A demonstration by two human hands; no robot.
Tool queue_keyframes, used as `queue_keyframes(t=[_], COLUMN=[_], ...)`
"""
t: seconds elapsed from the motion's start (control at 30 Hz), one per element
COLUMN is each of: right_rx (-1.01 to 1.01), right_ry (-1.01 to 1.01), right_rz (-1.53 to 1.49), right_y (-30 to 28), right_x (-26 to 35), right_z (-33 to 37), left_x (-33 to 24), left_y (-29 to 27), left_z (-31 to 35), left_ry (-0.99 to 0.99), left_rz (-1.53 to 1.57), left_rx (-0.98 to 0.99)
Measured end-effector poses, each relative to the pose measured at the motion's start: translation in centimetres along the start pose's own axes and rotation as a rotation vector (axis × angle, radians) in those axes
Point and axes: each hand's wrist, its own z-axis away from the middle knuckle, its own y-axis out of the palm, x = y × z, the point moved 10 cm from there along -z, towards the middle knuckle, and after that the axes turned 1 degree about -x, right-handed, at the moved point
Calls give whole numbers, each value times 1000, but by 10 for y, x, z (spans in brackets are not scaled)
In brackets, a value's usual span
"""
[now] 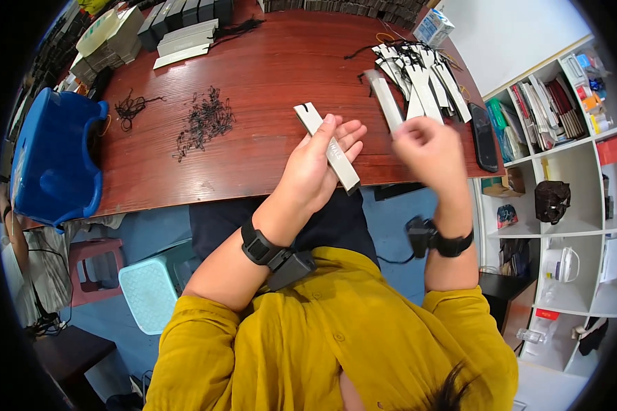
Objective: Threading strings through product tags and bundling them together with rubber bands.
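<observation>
The left hand [310, 170] is holding a slim strip [339, 162]; white pieces [421, 85] are lying beyond the right hand [430, 147] (blurred, grip unclear).

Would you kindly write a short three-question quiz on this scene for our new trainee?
1. True or false: the person's left hand holds a narrow, flat, pale strip.

2. Multiple choice: where on the glossy reddish-brown table does the black, rectangular phone lie?
A) Near its left end
B) Near its right end
C) In its middle

3. Fill in: the loose heap of thin, string-like pieces on the table is ____ in colour.

Key: 1 true; 2 B; 3 black.
</observation>
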Motion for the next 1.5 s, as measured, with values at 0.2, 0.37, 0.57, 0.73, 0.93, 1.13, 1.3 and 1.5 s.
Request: queue_keyframes(t=[0.2, 0.37, 0.57, 0.73, 0.93, 1.13, 1.3, 1.5], right_rx=[68, -127, -134, -51, 198, 39, -450, -404], right_ry=[-133, -192, -118, -44, 15, -255, -193, -30], right_rz=[132, 638, 488, 495, -226, -13, 630, 635], right_y=[24, 20, 16, 21, 49, 22, -54, -49], right_x=[33, 1, 3, 1, 1, 44, -25, -36], right_z=[-2, -35, -31, -35, -12, -1, -50, -51], left_x=[-1, -2, -4, -7, 1, -5, -3, -3], left_y=[0, 6, 3, 6, 1, 2, 9, 6], left_z=[2, 0, 1, 1, -6, 2, 1, 3], left_ry=[7, 4, 29, 45, 31, 26, 7, 7], left_rz=[32, 121, 45, 22, 56, 30, 80, 21], left_rx=[47, 208, 69, 129, 95, 108, 232, 197])
